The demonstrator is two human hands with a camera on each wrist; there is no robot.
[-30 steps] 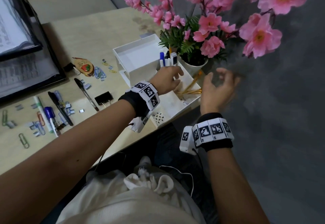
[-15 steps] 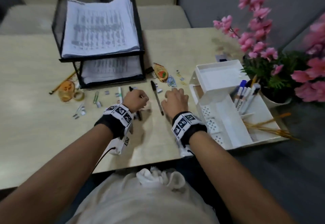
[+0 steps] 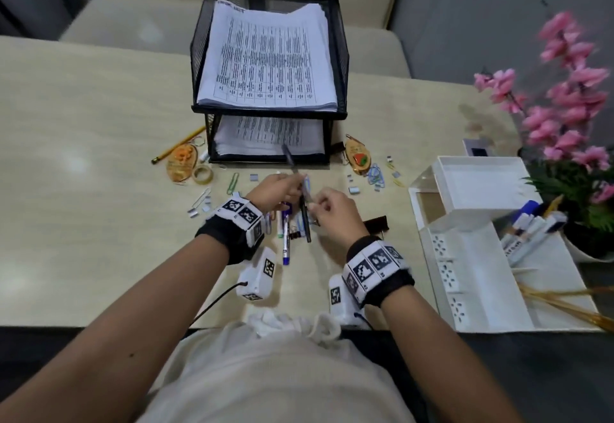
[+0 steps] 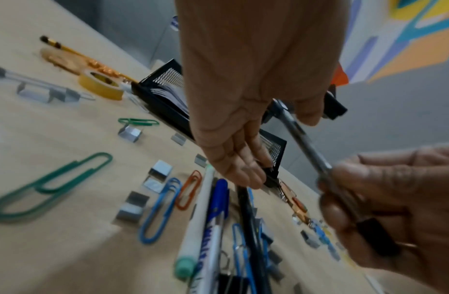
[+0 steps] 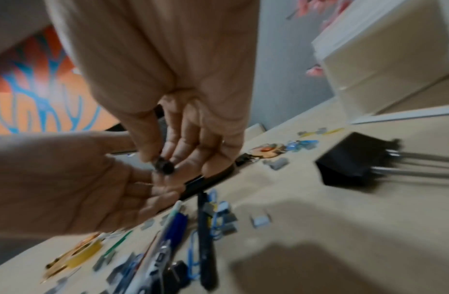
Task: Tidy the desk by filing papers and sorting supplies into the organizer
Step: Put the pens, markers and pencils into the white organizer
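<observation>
Place: office desk, beige top (image 3: 83, 117), filling the middle of the frame.
Paper tray: black mesh, 2 tiers (image 3: 269, 67), top centre, stacked with printed tables.
Organizer: white plastic (image 3: 471, 220), right edge, markers standing in 1 compartment.
Loose supplies: paper clips (image 3: 234, 182), staple blocks, tape roll (image 3: 202, 174), pens (image 3: 285, 240), binder clip (image 3: 375, 223), centre.
Decor: pink artificial flowers (image 3: 564, 90), upper right.
Backdrop: grey partition wall, top right; cushioned seat, upper left.

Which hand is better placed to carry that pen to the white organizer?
Right, probably. The right hand and left hand both grip the pen, but the white organizer stands on the right, nearer the right hand; the left would cross over.
</observation>
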